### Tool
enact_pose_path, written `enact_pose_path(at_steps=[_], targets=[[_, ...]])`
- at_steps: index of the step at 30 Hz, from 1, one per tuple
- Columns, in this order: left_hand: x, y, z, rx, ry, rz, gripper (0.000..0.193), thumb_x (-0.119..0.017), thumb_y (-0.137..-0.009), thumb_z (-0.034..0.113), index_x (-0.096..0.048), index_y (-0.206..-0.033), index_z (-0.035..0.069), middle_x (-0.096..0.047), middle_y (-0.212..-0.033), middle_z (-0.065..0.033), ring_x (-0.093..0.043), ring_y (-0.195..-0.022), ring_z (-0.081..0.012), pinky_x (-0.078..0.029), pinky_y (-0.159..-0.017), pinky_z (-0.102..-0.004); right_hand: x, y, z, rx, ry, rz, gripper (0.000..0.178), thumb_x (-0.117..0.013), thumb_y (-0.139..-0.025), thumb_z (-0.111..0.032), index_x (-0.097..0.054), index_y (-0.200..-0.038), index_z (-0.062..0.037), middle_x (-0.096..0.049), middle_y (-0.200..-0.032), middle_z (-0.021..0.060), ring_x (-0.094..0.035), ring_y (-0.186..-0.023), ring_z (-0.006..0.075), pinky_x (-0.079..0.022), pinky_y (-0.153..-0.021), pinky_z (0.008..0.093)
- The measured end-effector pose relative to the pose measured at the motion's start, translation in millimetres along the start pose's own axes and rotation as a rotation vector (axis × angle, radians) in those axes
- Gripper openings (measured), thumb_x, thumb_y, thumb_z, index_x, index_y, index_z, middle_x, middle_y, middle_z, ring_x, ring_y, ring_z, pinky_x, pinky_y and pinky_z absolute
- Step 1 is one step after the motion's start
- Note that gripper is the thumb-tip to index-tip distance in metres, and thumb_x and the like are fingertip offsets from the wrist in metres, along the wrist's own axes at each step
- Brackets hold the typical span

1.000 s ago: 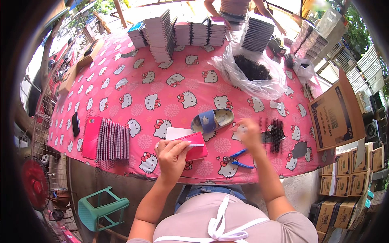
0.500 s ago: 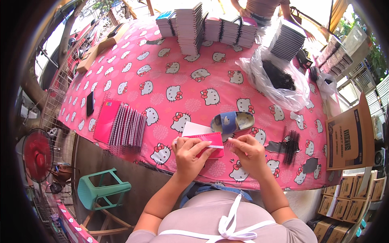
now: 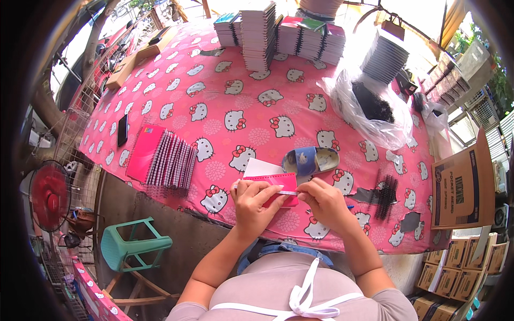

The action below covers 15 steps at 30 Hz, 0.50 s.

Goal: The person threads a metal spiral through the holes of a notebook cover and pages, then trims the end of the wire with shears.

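My left hand point(image 3: 256, 204) is closed on a small notebook with a pink cover point(image 3: 278, 181), thumb and fingers pinching it along a pale strip. A row of punched holes runs along the cover, and a white sheet point(image 3: 258, 167) sticks out behind it. At the right end of the strip, the fingertips of my right hand point(image 3: 325, 202) are pinched together, touching or very near the notebook; whatever they hold is too small to tell. Just beyond lies a blue, slipper-shaped thing point(image 3: 306, 160). Black binding coils point(image 3: 385, 198) lie right of my right hand.
Pink notebooks point(image 3: 168, 160) stand in a row at left, near a black phone point(image 3: 123, 130). Tall notebook stacks point(image 3: 257, 40) line the far side. A clear plastic bag point(image 3: 393, 131) holds black coils. A cardboard box point(image 3: 463, 187) stands at right, a green stool point(image 3: 120, 249) at lower left.
My right hand has moved left, its fingertips now at the notebook's right edge. My left hand keeps its hold. The person at the far side has shifted, and the view has moved slightly.
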State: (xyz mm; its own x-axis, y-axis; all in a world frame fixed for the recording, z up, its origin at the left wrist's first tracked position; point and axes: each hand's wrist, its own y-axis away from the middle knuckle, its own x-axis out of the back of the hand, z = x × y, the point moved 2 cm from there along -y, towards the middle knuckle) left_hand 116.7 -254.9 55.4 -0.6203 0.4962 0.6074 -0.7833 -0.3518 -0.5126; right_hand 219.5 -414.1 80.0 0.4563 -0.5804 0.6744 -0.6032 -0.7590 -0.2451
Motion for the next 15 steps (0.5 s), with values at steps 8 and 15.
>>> enact_pose_path(at_steps=[8, 15], targets=[[3.9, 3.8, -3.8, -0.006, 0.021, -0.002, 0.028, -0.081, -0.065, 0.016, -0.074, -0.093, 0.017, -0.064, -0.085, 0.0012, -0.052, -0.086, -0.0192, -0.033, -0.089, -0.0396, 5.6, -11.2, 38.3, -0.070, 0.081, -0.019, 0.035, -0.069, -0.078, -0.007, -0.059, -0.112, -0.0066, -0.062, -0.103, 0.0121, -0.063, -0.093, 0.0348, -0.052, -0.078, 0.0414], [-10.8, -12.3, 3.6, -0.053, 0.053, 0.003, 0.031, -0.082, -0.063, 0.016, -0.071, -0.092, 0.015, -0.064, -0.084, 0.0025, -0.054, -0.085, -0.0187, -0.033, -0.088, -0.0405, -5.8, -22.5, 155.1, -0.017, 0.530, 0.046, 0.048, -0.077, -0.064, -0.016, -0.059, -0.107, -0.0055, -0.065, -0.104, 0.0106, -0.061, -0.096, 0.0303, -0.049, -0.078, 0.0413]])
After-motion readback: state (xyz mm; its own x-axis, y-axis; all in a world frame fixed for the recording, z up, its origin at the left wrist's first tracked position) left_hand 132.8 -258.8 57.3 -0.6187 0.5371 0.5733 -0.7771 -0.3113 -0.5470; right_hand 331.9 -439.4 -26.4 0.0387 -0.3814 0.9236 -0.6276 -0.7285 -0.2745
